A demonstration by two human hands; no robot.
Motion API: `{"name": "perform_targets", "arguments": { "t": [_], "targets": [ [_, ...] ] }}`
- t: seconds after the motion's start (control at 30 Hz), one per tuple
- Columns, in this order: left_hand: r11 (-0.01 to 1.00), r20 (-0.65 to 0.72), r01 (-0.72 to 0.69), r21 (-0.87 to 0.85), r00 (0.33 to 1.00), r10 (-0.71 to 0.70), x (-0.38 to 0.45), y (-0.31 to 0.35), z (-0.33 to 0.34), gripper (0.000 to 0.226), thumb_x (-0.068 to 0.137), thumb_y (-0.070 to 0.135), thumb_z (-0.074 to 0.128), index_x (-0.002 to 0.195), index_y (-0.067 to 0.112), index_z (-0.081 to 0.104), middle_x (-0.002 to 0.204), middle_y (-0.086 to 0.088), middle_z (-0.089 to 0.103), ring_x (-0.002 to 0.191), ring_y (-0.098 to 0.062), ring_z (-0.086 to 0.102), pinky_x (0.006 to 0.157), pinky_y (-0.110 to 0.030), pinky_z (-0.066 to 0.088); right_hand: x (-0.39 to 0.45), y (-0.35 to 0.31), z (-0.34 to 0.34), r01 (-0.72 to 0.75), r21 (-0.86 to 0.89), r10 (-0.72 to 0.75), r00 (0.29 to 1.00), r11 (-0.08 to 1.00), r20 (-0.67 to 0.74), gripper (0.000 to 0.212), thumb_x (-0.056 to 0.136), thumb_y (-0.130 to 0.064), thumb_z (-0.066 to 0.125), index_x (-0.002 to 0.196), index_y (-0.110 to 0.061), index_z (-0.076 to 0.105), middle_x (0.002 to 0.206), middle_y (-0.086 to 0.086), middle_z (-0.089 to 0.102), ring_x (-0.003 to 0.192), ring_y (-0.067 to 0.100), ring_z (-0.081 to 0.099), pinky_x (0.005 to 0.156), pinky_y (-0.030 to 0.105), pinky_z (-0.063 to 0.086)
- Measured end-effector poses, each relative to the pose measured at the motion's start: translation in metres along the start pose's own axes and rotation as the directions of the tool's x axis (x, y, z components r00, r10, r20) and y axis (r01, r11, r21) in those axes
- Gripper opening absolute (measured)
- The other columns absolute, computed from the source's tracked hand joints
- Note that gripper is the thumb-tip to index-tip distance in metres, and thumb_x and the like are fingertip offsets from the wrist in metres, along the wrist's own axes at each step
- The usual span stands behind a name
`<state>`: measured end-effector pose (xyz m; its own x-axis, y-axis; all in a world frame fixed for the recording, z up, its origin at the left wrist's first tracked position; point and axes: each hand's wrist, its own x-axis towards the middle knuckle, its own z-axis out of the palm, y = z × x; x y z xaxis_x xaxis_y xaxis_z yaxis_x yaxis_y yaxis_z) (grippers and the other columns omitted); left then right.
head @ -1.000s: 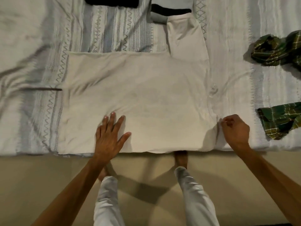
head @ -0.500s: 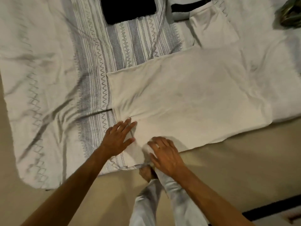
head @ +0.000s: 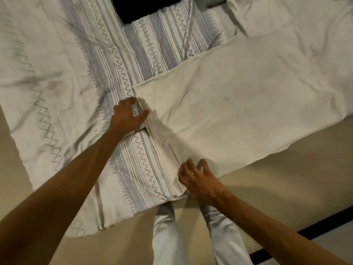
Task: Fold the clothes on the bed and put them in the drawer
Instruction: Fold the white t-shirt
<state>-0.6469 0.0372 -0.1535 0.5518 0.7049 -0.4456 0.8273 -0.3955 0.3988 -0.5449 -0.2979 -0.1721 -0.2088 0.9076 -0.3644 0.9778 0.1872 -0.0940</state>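
Note:
A cream shirt [head: 238, 111] lies spread flat on the patterned white bedspread [head: 57, 92], with its hem towards the left. One short sleeve [head: 257, 18] points to the far side. My left hand [head: 126, 117] is at the far corner of the hem, thumb on top of the cloth and fingers at its edge, pinching it. At the near corner of the hem, by the bed's edge, my right hand [head: 198, 180] has its fingers arched over the bunched fabric and grips it.
A folded black garment [head: 141, 8] lies at the far side of the bed. The bedspread hangs over the bed's near edge. Beige floor [head: 286, 188] and my legs in light trousers [head: 166, 236] are below.
My view has swung left. Both hands have shifted from the shirt's near edge to its hem. The left has reached up to the far corner, and the right holds the near corner.

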Motion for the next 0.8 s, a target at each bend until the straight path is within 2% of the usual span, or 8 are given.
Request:
{"name": "perform_targets", "arguments": {
  "t": [0.13, 0.23, 0.33, 0.4, 0.53, 0.67, 0.73, 0.8],
  "targets": [
    [0.997, -0.039, -0.065, 0.044, 0.997, 0.067, 0.038, -0.003, -0.01, 0.085, 0.087, 0.072, 0.059, 0.149, 0.015, 0.045, 0.145, -0.019, 0.048, 0.138, -0.04, 0.04, 0.112, -0.051, 0.037, 0.003, -0.014, 0.014, -0.061, 0.01, 0.062, 0.997, 0.998, -0.043, 0.053, 0.09, -0.038, 0.062, 0.132, -0.006, 0.055, 0.139, 0.026, 0.055, 0.133, 0.046, 0.051, 0.094, 0.068, 0.047],
    [0.973, -0.034, -0.165, 0.161, 0.984, 0.172, 0.056, -0.001, -0.014, 0.074, 0.093, 0.062, 0.066, 0.148, 0.017, 0.048, 0.145, -0.02, 0.047, 0.137, -0.041, 0.039, 0.107, -0.053, 0.041, 0.01, -0.03, 0.011, -0.175, 0.035, 0.176, 0.984, 0.984, -0.024, 0.056, 0.082, -0.039, 0.067, 0.127, -0.006, 0.06, 0.135, 0.024, 0.06, 0.131, 0.044, 0.056, 0.097, 0.069, 0.047],
    [0.96, -0.093, -0.165, 0.226, 0.977, 0.19, 0.071, -0.002, -0.019, 0.062, 0.101, 0.05, 0.059, 0.142, 0.004, 0.049, 0.136, -0.025, 0.052, 0.128, -0.041, 0.047, 0.099, -0.054, 0.049, 0.023, -0.04, 0.005, -0.377, 0.166, 0.398, 0.91, 0.911, -0.12, 0.033, 0.085, -0.025, 0.059, 0.111, -0.008, 0.072, 0.119, 0.016, 0.07, 0.122, 0.036, 0.065, 0.1, 0.063, 0.049],
    [0.958, -0.057, -0.168, 0.231, 0.981, 0.186, 0.083, -0.004, -0.028, 0.057, 0.103, 0.049, 0.055, 0.134, 0.001, 0.052, 0.129, -0.025, 0.057, 0.122, -0.041, 0.054, 0.096, -0.054, 0.051, 0.031, -0.051, 0.002, -0.435, 0.253, 0.485, 0.854, 0.864, -0.19, 0.029, 0.088, -0.02, 0.055, 0.106, -0.008, 0.075, 0.114, 0.014, 0.073, 0.117, 0.034, 0.069, 0.101, 0.06, 0.051],
    [0.975, 0.032, -0.183, 0.125, 0.983, 0.181, 0.101, -0.008, -0.042, 0.047, 0.1, 0.052, 0.062, 0.113, 0.006, 0.062, 0.102, -0.016, 0.073, 0.1, -0.034, 0.071, 0.089, -0.046, 0.058, 0.026, -0.057, 0.001, -0.479, 0.409, 0.598, 0.764, 0.777, -0.242, 0.016, 0.094, -0.013, 0.064, 0.104, -0.007, 0.075, 0.114, 0.013, 0.073, 0.11, 0.033, 0.07, 0.103, 0.054, 0.05],
    [0.982, 0.097, -0.121, -0.144, 0.986, 0.136, 0.111, -0.019, -0.047, 0.03, 0.097, 0.043, 0.071, 0.094, 0.013, 0.066, 0.089, -0.015, 0.076, 0.085, -0.033, 0.076, 0.085, -0.041, 0.062, 0.017, -0.068, 0.002, -0.488, 0.435, 0.616, 0.756, 0.757, -0.224, 0.014, 0.095, -0.009, 0.068, 0.107, -0.003, 0.073, 0.11, 0.015, 0.072, 0.098, 0.037, 0.07, 0.093, 0.051, 0.054],
    [0.969, 0.106, -0.086, -0.232, 0.988, 0.113, 0.114, -0.025, -0.05, 0.022, 0.095, 0.038, 0.075, 0.084, 0.023, 0.064, 0.084, -0.014, 0.076, 0.071, -0.029, 0.076, 0.072, -0.039, 0.065, 0.012, -0.074, 0.001, -0.451, 0.4, 0.569, 0.783, 0.798, -0.251, 0.017, 0.092, -0.011, 0.066, 0.104, -0.003, 0.075, 0.107, 0.015, 0.073, 0.095, 0.036, 0.071, 0.088, 0.049, 0.057],
    [0.962, 0.09, -0.081, -0.26, 0.99, 0.108, 0.116, -0.03, -0.052, 0.021, 0.094, 0.035, 0.078, 0.082, 0.027, 0.063, 0.081, -0.006, 0.074, 0.055, -0.01, 0.071, 0.051, -0.027, 0.06, 0.007, -0.082, 0.003, -0.426, 0.362, 0.528, 0.81, 0.829, -0.255, 0.028, 0.094, -0.022, 0.054, 0.099, -0.005, 0.076, 0.102, 0.013, 0.074, 0.091, 0.034, 0.071, 0.086, 0.047, 0.058]
  ]
}}
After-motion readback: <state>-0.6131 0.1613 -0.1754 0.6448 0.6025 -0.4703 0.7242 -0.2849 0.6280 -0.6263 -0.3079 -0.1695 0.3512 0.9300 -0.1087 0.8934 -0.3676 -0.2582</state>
